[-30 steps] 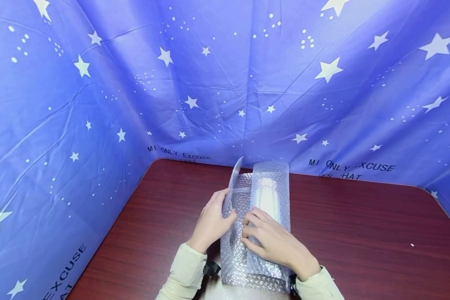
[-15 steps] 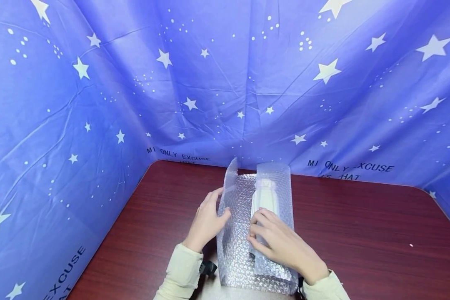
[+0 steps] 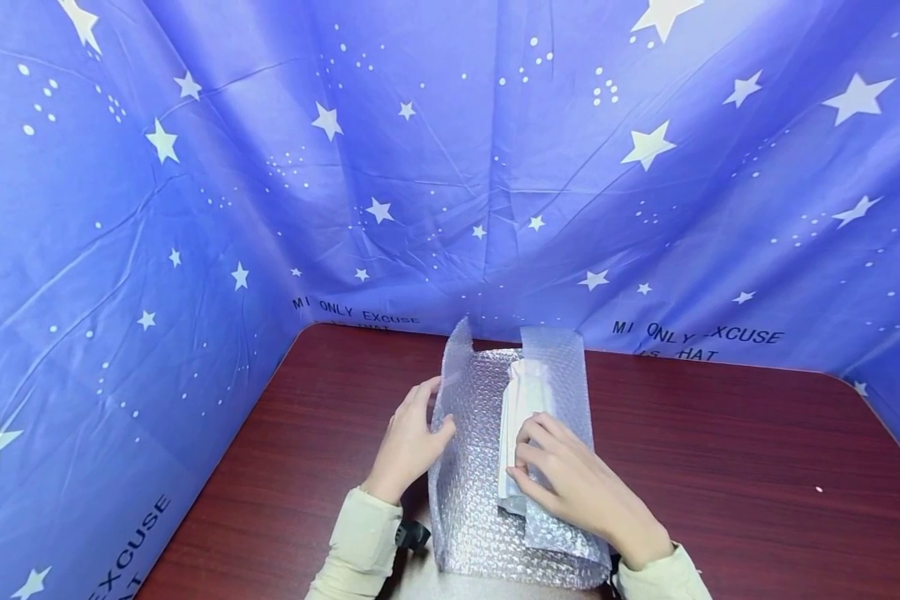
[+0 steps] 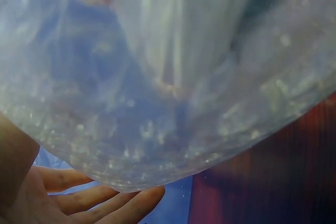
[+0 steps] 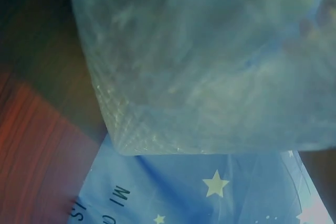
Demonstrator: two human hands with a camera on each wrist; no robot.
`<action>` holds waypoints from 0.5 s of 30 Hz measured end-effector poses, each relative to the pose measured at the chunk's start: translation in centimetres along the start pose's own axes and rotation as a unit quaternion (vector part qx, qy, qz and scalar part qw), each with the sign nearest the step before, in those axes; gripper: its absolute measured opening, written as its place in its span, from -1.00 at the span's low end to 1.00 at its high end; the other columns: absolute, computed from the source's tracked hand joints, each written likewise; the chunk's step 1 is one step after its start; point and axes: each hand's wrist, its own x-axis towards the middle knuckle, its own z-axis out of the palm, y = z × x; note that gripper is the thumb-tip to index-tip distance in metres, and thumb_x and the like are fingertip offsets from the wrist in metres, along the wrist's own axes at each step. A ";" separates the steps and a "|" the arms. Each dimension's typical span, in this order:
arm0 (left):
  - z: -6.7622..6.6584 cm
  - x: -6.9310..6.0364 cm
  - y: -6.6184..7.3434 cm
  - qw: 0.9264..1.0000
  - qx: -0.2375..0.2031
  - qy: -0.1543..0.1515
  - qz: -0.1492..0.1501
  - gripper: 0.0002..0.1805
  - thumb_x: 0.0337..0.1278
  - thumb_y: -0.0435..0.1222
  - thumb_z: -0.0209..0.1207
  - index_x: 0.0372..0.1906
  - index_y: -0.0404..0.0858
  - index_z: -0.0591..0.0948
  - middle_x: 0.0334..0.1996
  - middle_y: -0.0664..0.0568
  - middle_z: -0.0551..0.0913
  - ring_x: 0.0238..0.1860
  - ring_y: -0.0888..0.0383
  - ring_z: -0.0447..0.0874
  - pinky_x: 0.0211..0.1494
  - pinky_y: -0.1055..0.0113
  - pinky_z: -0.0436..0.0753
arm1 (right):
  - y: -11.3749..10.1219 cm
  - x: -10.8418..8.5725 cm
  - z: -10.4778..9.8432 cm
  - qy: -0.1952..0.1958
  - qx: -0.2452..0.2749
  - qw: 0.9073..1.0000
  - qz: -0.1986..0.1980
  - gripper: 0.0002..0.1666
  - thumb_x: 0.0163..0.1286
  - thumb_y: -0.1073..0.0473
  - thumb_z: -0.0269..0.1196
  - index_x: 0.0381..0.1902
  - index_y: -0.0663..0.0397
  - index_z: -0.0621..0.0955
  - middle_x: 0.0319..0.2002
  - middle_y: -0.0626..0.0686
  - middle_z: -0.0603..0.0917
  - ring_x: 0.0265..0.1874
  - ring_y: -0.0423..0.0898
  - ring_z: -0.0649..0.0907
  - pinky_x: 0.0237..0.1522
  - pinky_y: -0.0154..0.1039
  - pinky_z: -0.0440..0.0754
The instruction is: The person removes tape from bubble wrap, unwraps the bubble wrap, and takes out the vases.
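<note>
Bubble wrap [image 3: 472, 517], clear and silvery with rows of small raised bubbles that catch the light, lies on the tabletop in front of the person, its long shape opened like a trough. Its left side stands up as a thin, curved flap with a pointed far corner, while the right side folds inward as a cloudier, translucent panel. Between them, on the right half of the sheet, rests a long, narrow white object [image 3: 521, 404], creased lengthwise, with a tapered far end and a greyer near end; the folded panel covers part of it, and what it is cannot be told. The right hand [image 3: 577, 475] has its fingers bent toward the thumb, pinching the inner edge of that panel. The left hand [image 3: 407, 446] keeps thumb and fingers apart, the fingers extended along the outside of the upright flap. Pale, cream-coloured sleeves [image 3: 366, 533] end at both wrists. Dark red, wood-grained, smooth, the tabletop [image 3: 720, 450] spreads around the wrap, and behind it hangs a wrinkled blue cloth [image 3: 450, 167] printed with white stars, dots and black lettering.
</note>
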 end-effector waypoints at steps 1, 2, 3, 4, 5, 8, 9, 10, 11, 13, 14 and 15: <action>0.0 0.0 0.0 1.000 0.000 0.000 0.000 -0.37 0.11 -0.27 0.24 0.35 -0.17 0.45 0.03 0.04 0.61 -0.04 0.13 0.61 -0.03 0.16 0.60 | 0.1 -0.1 0.0 0.004 0.000 1.000 -0.002 -0.70 0.26 0.14 0.30 -0.58 -0.22 0.43 -0.32 -0.22 0.45 -0.16 -0.23 0.45 -0.09 -0.33 0.44; 0.0 0.0 -0.1 1.000 0.000 0.000 -0.001 -0.37 0.11 -0.28 0.24 0.35 -0.17 0.45 0.03 0.05 0.61 -0.04 0.13 0.61 -0.03 0.17 0.60 | 0.1 -0.2 -0.1 0.010 0.002 1.000 -0.004 -0.70 0.24 0.15 0.30 -0.59 -0.21 0.42 -0.33 -0.22 0.45 -0.17 -0.22 0.45 -0.09 -0.32 0.44; 0.0 0.0 -0.1 1.000 0.001 0.000 -0.001 -0.37 0.11 -0.27 0.24 0.35 -0.17 0.45 0.03 0.05 0.61 -0.04 0.13 0.61 -0.04 0.17 0.60 | 0.1 -0.3 -0.1 0.013 0.003 1.000 -0.004 -0.69 0.24 0.15 0.30 -0.59 -0.21 0.42 -0.33 -0.22 0.45 -0.17 -0.22 0.45 -0.09 -0.31 0.44; 0.0 0.1 -0.2 1.000 0.000 0.000 -0.001 -0.38 0.11 -0.27 0.24 0.35 -0.16 0.45 0.03 0.05 0.61 -0.04 0.13 0.61 -0.04 0.17 0.60 | 0.2 -0.4 -0.1 0.015 0.006 1.000 -0.004 -0.69 0.24 0.15 0.30 -0.59 -0.21 0.41 -0.32 -0.23 0.45 -0.17 -0.22 0.44 -0.08 -0.32 0.43; 0.0 0.1 -0.2 1.000 0.000 -0.001 -0.002 -0.38 0.12 -0.27 0.24 0.35 -0.16 0.45 0.03 0.06 0.61 -0.04 0.14 0.61 -0.03 0.17 0.60 | 0.2 -0.5 -0.2 0.018 0.008 1.000 -0.005 -0.68 0.24 0.16 0.30 -0.59 -0.21 0.41 -0.32 -0.23 0.45 -0.16 -0.22 0.44 -0.08 -0.31 0.42; 0.0 0.1 -0.3 1.000 -0.003 -0.002 -0.006 -0.38 0.12 -0.26 0.24 0.35 -0.15 0.45 0.05 0.06 0.61 -0.01 0.15 0.61 0.00 0.17 0.60 | 0.3 -0.8 -0.3 0.014 0.009 1.000 0.001 -0.71 0.26 0.16 0.27 -0.57 -0.22 0.42 -0.31 -0.24 0.44 -0.14 -0.23 0.43 -0.06 -0.34 0.40; 0.0 0.1 -0.3 1.000 -0.005 -0.002 -0.007 -0.38 0.12 -0.26 0.24 0.35 -0.15 0.45 0.05 0.06 0.61 -0.01 0.15 0.61 0.01 0.17 0.60 | 0.4 -0.9 -0.3 0.010 0.008 1.000 0.004 -0.72 0.28 0.15 0.26 -0.56 -0.22 0.43 -0.31 -0.24 0.44 -0.13 -0.23 0.43 -0.05 -0.35 0.39; 0.0 0.1 -0.3 1.000 -0.007 -0.003 -0.007 -0.38 0.12 -0.26 0.24 0.35 -0.16 0.45 0.06 0.06 0.61 0.00 0.15 0.62 0.02 0.16 0.60 | 0.4 -0.9 -0.3 0.008 0.007 1.000 0.006 -0.73 0.28 0.15 0.25 -0.56 -0.22 0.44 -0.31 -0.24 0.45 -0.13 -0.23 0.43 -0.04 -0.35 0.39; 0.0 0.1 -0.3 1.000 -0.008 -0.002 -0.007 -0.38 0.12 -0.26 0.24 0.35 -0.16 0.45 0.06 0.06 0.61 0.01 0.14 0.62 0.03 0.15 0.61 | 0.4 -1.0 -0.3 0.003 0.005 1.000 0.010 -0.74 0.30 0.15 0.24 -0.55 -0.22 0.45 -0.31 -0.24 0.45 -0.12 -0.23 0.43 -0.02 -0.35 0.39; 0.0 0.1 -0.4 1.000 -0.011 -0.002 -0.007 -0.38 0.12 -0.26 0.24 0.35 -0.16 0.45 0.07 0.06 0.61 0.02 0.14 0.62 0.04 0.14 0.61 | 0.5 -1.2 -0.4 -0.004 0.002 1.000 0.016 -0.74 0.31 0.13 0.24 -0.55 -0.23 0.45 -0.32 -0.24 0.45 -0.10 -0.23 0.44 0.00 -0.34 0.38; 0.0 0.1 -0.4 1.000 -0.013 -0.002 -0.008 -0.38 0.13 -0.26 0.24 0.35 -0.16 0.45 0.07 0.06 0.61 0.03 0.14 0.63 0.05 0.13 0.61 | 0.5 -1.3 -0.4 -0.006 0.001 1.000 0.018 -0.75 0.32 0.13 0.24 -0.54 -0.23 0.46 -0.31 -0.24 0.46 -0.10 -0.22 0.44 0.01 -0.33 0.39; 0.0 0.0 -0.4 1.000 -0.014 -0.002 -0.008 -0.38 0.12 -0.26 0.24 0.35 -0.16 0.45 0.07 0.06 0.61 0.03 0.14 0.63 0.06 0.13 0.61 | 0.6 -1.4 -0.4 -0.008 0.000 1.000 0.021 -0.74 0.32 0.13 0.24 -0.54 -0.23 0.45 -0.32 -0.24 0.46 -0.09 -0.22 0.45 0.02 -0.32 0.38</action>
